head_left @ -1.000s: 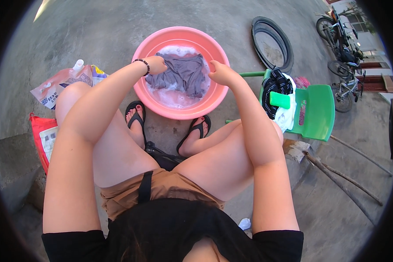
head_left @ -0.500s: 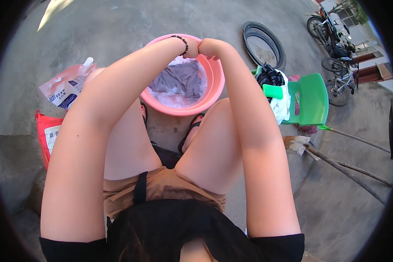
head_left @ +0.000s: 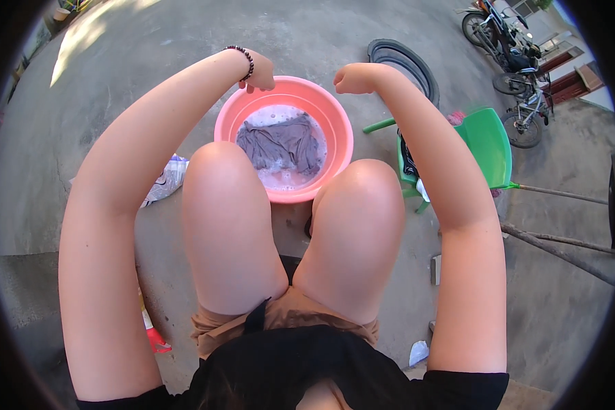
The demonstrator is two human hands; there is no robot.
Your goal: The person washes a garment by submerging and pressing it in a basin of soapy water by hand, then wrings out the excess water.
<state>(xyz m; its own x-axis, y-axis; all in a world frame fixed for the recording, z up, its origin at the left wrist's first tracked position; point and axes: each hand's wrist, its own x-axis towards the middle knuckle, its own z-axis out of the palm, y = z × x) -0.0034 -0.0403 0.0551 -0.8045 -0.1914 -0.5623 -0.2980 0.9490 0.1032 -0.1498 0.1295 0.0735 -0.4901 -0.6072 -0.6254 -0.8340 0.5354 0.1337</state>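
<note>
A pink plastic basin (head_left: 335, 116) stands on the grey concrete floor (head_left: 184, 41), just past the person's bare knees (head_left: 219, 184). Inside the basin, a crumpled dark grey garment (head_left: 280, 143) lies in soapy water (head_left: 287, 182), with white suds around it along the basin's inner wall.

The left hand (head_left: 260, 72), with a dark beaded bracelet (head_left: 248, 60) at its wrist, is held over the far left rim of the basin, its fingers curled downward. The right hand (head_left: 354, 78) is raised off the far right side of the basin, its fingers folded into a loose fist. The two hands are apart, with the far part of the basin between them, and both are clear of the garment. Whether either has something small in its palm cannot be told.

To the right of the basin, partly hidden by the right forearm, is a green plastic chair (head_left: 488, 147). Beyond the basin on the right lies a black tyre (head_left: 383, 49); well apart from the basin, farther right, are a motorcycle (head_left: 504, 42) and a bicycle (head_left: 524, 115). To the left of the basin, a crinkled plastic pouch (head_left: 167, 181) shows between the left arm and the knee. Nearer the person than the basin, on the right, lies a small pale scrap (head_left: 419, 352).
</note>
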